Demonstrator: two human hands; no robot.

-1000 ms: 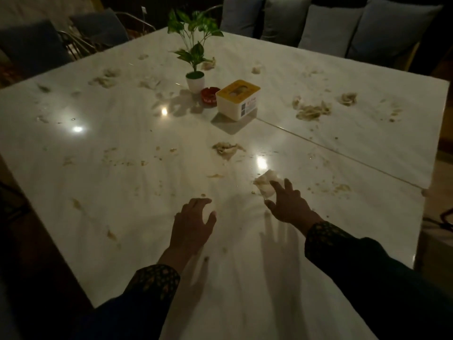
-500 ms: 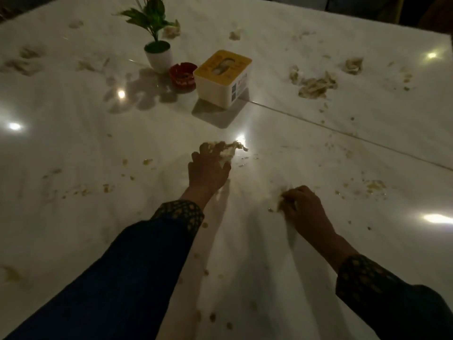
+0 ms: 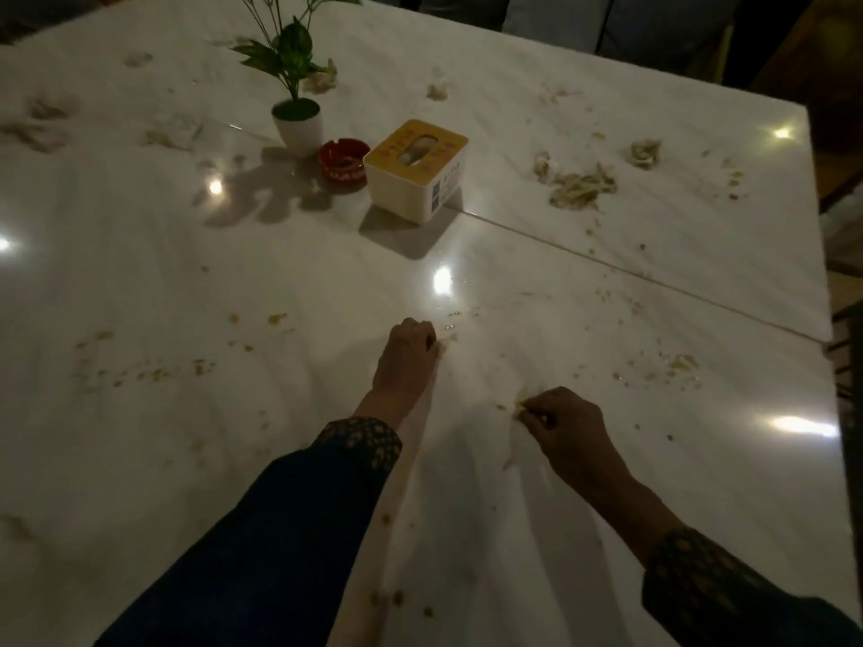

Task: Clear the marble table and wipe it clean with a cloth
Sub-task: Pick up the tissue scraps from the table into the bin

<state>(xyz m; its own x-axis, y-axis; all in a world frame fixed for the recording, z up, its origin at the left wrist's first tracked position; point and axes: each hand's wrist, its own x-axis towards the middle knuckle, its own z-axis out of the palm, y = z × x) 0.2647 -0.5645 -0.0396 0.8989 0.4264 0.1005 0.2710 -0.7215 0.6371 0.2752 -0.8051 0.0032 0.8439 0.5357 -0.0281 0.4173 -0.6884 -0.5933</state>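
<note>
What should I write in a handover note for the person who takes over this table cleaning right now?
Left hand: fingers curled over gathered scraps near the table middle.
Right hand: pinches a small scrap.
Marble table: crumbs all over; bigger scrap pile far right, crumpled bit beyond it.
Still standing: potted plant, red ashtray, tissue box.
Done: nothing finished that I can see.
Left: collect scraps, remove items, wipe; no cloth in view.
</note>
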